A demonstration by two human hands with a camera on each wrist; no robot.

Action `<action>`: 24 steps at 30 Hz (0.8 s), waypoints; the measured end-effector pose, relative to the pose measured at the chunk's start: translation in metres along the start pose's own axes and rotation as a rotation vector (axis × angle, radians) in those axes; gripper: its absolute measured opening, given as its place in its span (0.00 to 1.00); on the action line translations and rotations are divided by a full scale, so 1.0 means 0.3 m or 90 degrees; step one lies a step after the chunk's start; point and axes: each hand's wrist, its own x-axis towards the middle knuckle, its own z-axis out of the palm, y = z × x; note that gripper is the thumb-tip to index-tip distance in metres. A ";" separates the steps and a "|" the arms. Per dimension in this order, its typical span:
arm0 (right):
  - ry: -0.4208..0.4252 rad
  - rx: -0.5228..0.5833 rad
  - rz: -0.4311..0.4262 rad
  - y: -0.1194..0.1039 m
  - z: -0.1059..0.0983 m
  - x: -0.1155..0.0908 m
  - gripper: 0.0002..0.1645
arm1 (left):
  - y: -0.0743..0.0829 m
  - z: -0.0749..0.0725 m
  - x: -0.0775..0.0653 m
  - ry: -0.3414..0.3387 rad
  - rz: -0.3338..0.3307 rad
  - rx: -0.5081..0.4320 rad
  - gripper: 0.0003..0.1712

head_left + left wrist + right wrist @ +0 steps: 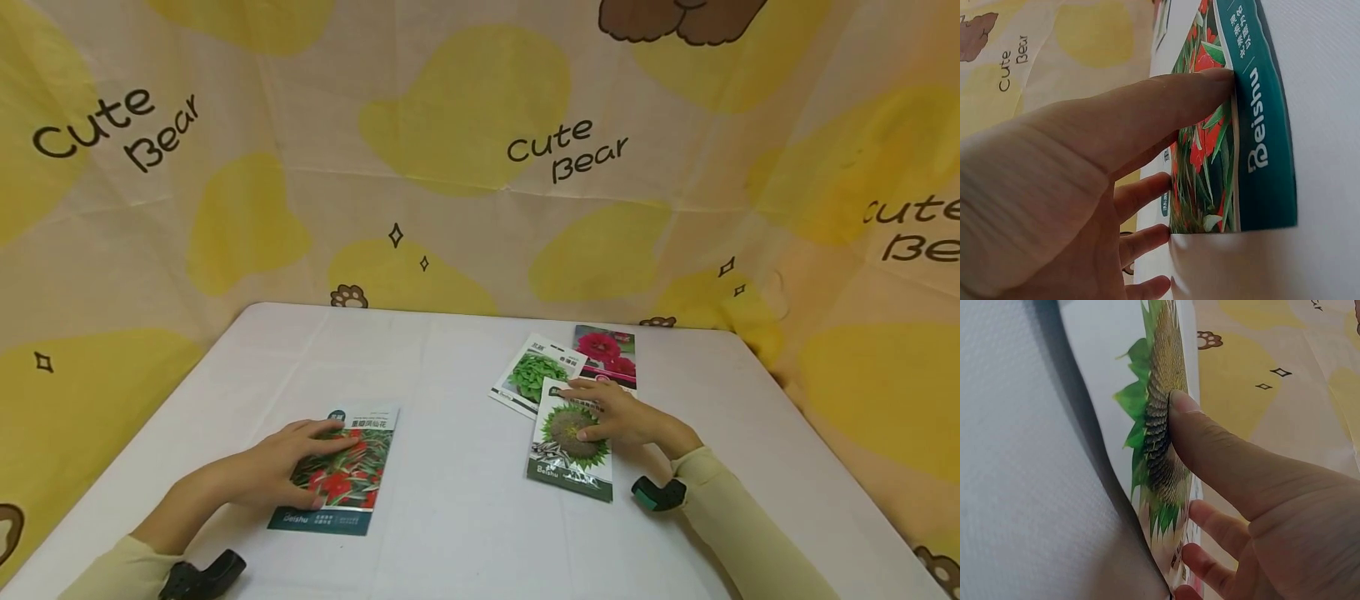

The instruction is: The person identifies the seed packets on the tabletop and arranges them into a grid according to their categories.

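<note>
On the left side of the table lies a seed packet with red flowers (363,471) and a teal bottom band. My left hand (288,458) rests on it; in the left wrist view the thumb (1204,87) touches the front near the band, fingers spread at the packet's far side. My right hand (630,417) rests on a sunflower seed packet (562,450) at the right, thumb (1194,419) on the printed flower head. Behind it lie a green leafy seed packet (534,377) and a magenta flower packet (609,346), partly overlapped.
The table (450,517) wears a white cloth. A yellow patterned curtain (450,108) hangs right behind its far edge and along both sides. A dark wrist device (202,575) sits on the left wrist, another device (660,494) on the right.
</note>
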 end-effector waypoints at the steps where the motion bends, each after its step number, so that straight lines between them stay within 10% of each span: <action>1: 0.000 0.001 0.001 0.001 0.000 0.000 0.40 | -0.004 0.000 -0.005 0.002 0.002 0.000 0.46; 24: 0.000 0.006 0.012 -0.014 -0.004 -0.001 0.40 | -0.087 -0.012 -0.070 0.029 0.005 -0.032 0.45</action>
